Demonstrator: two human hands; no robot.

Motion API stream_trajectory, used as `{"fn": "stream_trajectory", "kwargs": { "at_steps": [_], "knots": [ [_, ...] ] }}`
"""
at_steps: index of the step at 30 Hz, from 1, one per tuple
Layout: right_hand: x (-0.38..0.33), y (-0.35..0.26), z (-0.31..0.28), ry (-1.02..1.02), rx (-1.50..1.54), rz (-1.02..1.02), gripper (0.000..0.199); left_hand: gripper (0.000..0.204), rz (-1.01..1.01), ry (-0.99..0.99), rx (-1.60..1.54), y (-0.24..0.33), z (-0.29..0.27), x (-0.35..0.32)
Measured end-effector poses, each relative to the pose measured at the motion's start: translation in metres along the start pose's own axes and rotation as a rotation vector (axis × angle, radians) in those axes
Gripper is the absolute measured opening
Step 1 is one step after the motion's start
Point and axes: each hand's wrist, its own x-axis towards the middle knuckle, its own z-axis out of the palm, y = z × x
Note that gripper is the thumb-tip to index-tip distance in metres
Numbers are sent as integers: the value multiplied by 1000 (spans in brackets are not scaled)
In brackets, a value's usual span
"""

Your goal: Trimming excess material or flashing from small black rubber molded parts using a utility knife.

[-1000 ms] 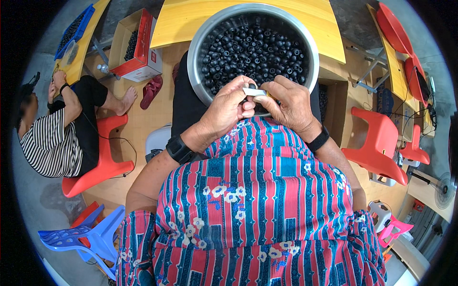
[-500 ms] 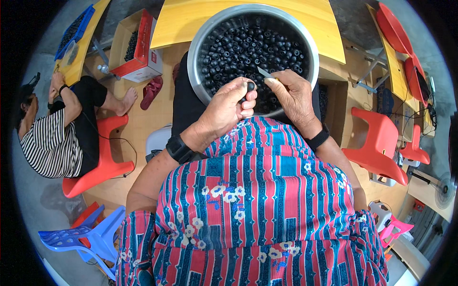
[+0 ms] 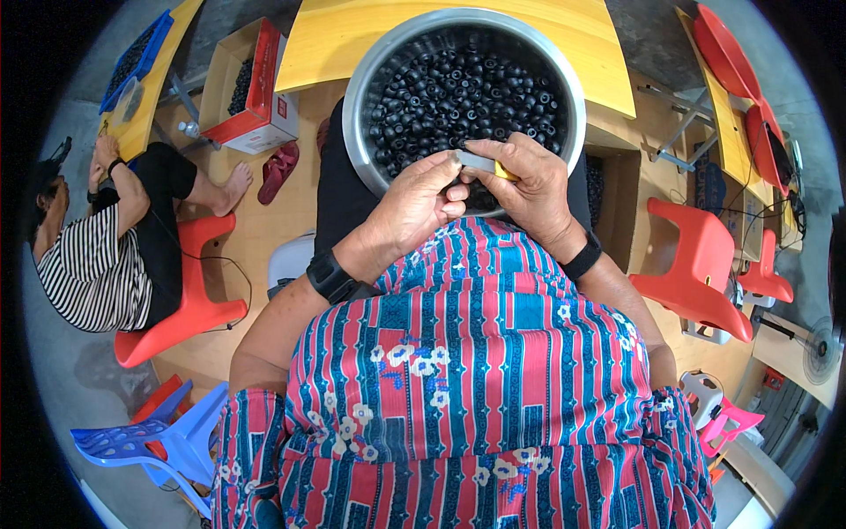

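Note:
Over the near rim of a metal basin (image 3: pixel 354 132), both my hands meet. My left hand (image 3: pixel 414 198) is closed in a pinch; the small black round part seen there earlier is now mostly covered by fingers and blade. In my right hand (image 3: pixel 529 181) is a small knife with a yellow handle (image 3: pixel 505 170). Its flat grey blade (image 3: pixel 477 161) points left and reaches my left thumb tip. Many loose black round parts (image 3: pixel 458 93), some showing a hole, fill the basin below.
Behind the basin lies a yellow table top (image 3: pixel 330 40). To the left, a cardboard box (image 3: pixel 256 115) holds more black parts, and a person in a striped shirt (image 3: pixel 97 264) sits on a red chair (image 3: pixel 207 300). Another red chair (image 3: pixel 692 264) stands to the right.
My right hand has brought the knife left and slightly down, from pointing up over the basin to lying across at my left fingertips. The black part is now covered.

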Motion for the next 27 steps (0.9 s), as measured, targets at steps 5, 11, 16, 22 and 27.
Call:
{"fn": "stream_trajectory", "kwargs": {
  "at_steps": [5, 11, 16, 22, 27],
  "knots": [
    [-2, -1, -3, 10, -113, -107, 34, 13, -21, -49, -78, -1, -7, 4],
    [-3, 2, -2, 42, -168, -178, 34, 13, -51, -36, -118, 1, -1, 4],
    [-2, 2, -1, 62, -179, -234, 32, 15, -63, -3, -136, 1, 0, 3],
    [-1, 0, -2, 70, -130, -257, 26, 18, -63, 29, -137, -1, -4, 5],
    [-3, -5, -9, -14, -128, -218, 25, 24, 78, -63, -8, 2, 4, 0]
  ]
}}
